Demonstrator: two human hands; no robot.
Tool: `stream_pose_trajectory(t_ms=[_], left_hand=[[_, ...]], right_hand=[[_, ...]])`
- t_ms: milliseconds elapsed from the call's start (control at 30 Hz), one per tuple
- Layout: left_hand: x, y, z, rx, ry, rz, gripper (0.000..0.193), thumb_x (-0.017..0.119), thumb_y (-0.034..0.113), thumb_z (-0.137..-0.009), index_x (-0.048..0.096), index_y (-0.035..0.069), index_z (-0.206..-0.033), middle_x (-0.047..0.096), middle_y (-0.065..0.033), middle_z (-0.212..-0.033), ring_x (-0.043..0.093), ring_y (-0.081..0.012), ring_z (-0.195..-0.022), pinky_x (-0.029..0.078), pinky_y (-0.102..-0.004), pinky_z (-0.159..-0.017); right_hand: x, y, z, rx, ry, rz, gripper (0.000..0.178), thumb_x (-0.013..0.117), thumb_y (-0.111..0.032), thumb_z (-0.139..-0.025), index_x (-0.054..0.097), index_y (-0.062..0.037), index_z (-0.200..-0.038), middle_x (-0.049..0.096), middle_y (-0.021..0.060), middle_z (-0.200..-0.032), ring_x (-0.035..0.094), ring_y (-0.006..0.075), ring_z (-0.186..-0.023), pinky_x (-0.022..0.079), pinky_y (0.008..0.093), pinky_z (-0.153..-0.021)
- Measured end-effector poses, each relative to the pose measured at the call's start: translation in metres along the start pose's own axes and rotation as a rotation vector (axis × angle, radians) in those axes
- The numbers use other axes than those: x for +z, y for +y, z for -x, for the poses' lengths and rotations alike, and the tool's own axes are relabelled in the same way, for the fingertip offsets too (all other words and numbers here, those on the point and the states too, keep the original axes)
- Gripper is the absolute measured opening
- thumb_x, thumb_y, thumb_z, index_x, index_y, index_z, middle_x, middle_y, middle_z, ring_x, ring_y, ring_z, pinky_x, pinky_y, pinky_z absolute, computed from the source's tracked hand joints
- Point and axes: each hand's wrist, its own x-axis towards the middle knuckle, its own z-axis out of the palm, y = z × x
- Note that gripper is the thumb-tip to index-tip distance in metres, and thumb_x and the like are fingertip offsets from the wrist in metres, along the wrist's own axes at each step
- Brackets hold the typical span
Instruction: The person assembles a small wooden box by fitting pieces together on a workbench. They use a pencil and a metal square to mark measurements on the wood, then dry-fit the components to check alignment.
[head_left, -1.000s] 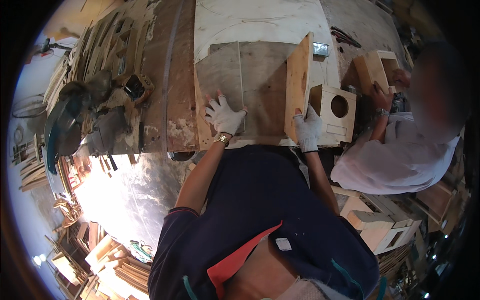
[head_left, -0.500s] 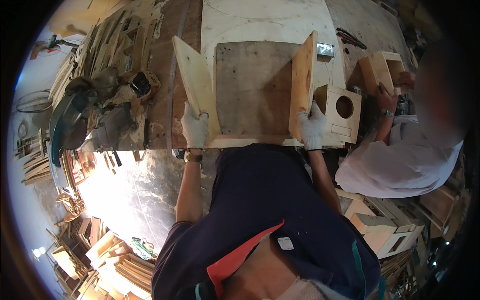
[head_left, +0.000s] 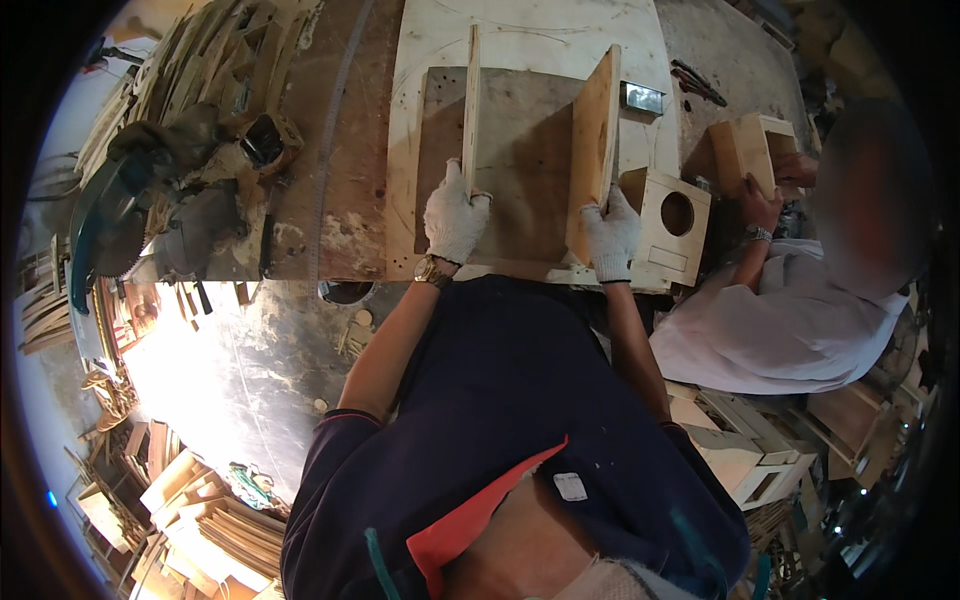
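Observation:
My left hand (head_left: 457, 213), in a white knitted glove, grips the near end of a thin wooden board (head_left: 472, 110) that stands on edge. In my gloved right hand (head_left: 611, 236) is the near end of a second upright wooden board (head_left: 595, 140). Both boards stand over a dark brown wooden panel (head_left: 525, 160), which lies on a larger pale plywood sheet (head_left: 408, 120). My fingers on the far sides of the boards are partly hidden. Just right of my right hand sits a small plywood box (head_left: 688, 254) with a round hole.
To the right, a co-worker in a white shirt (head_left: 780, 320) holds another wooden box (head_left: 742, 150). A shiny metal box (head_left: 642, 98) and red-handled pliers (head_left: 698, 82) lie beyond my right hand. A circular saw (head_left: 110, 215) and wood strips (head_left: 180, 80) occupy the left side.
My left hand has brought its board rightward, from the panel's left side toward the other board, and turned it nearly straight. The right-hand board is still held in about the same place.

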Motion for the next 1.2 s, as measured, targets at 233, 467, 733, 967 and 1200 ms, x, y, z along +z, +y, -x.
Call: stream_pose_trajectory(t_ms=[233, 467, 733, 967, 1200], left_hand=[[0.001, 0.006, -0.002, -0.007, -0.008, 0.001, 0.062, 0.068, 0.017, -0.091, 0.049, 0.001, -0.147, 0.074, -0.0274, -0.102, 0.075, -0.0471, -0.090, 0.060, -0.0567, -0.076], [0.000, 0.015, -0.007, -0.010, -0.010, -0.068, 0.068, 0.071, 0.021, -0.091, 0.048, -0.003, -0.151, 0.075, -0.0288, -0.098, 0.075, -0.0475, -0.092, 0.058, -0.0561, -0.078], [0.001, 0.003, 0.001, 0.009, 0.009, -0.020, 0.059, 0.074, 0.022, -0.087, 0.055, 0.008, -0.141, 0.076, -0.0247, -0.103, 0.074, -0.0467, -0.097, 0.057, -0.0544, -0.083], [0.006, -0.002, 0.006, -0.008, 0.003, -0.078, 0.072, 0.074, 0.022, -0.088, 0.050, 0.008, -0.154, 0.076, -0.0273, -0.117, 0.073, -0.0479, -0.108, 0.057, -0.0539, -0.091], [0.010, -0.003, 0.001, -0.036, -0.003, -0.062, 0.070, 0.072, 0.022, -0.090, 0.049, 0.007, -0.154, 0.075, -0.0290, -0.113, 0.072, -0.0495, -0.107, 0.056, -0.0560, -0.090]], right_hand=[[0.004, 0.010, -0.003, -0.025, -0.012, 0.030, 0.037, 0.072, -0.018, -0.095, 0.071, 0.0013, -0.127, 0.080, 0.0191, -0.109, 0.079, 0.0270, -0.098, 0.058, 0.0363, -0.087], [0.006, -0.006, -0.002, -0.050, 0.049, 0.238, 0.034, 0.077, -0.027, -0.091, 0.072, -0.0019, -0.112, 0.076, 0.0225, -0.094, 0.076, 0.0395, -0.090, 0.059, 0.0449, -0.080], [-0.003, -0.025, 0.000, 0.051, 0.043, 0.357, 0.048, 0.078, -0.039, -0.088, 0.075, -0.0057, -0.122, 0.076, 0.0232, -0.091, 0.076, 0.0426, -0.088, 0.059, 0.0488, -0.078], [-0.018, -0.035, 0.008, 0.076, -0.021, 0.320, 0.040, 0.074, -0.041, -0.089, 0.074, -0.0116, -0.116, 0.076, 0.0222, -0.093, 0.075, 0.0434, -0.093, 0.059, 0.0532, -0.082], [-0.019, -0.002, -0.007, -0.021, -0.001, 0.351, 0.032, 0.072, -0.039, -0.090, 0.070, -0.0083, -0.102, 0.074, 0.0212, -0.087, 0.073, 0.0445, -0.086, 0.058, 0.0555, -0.076]])
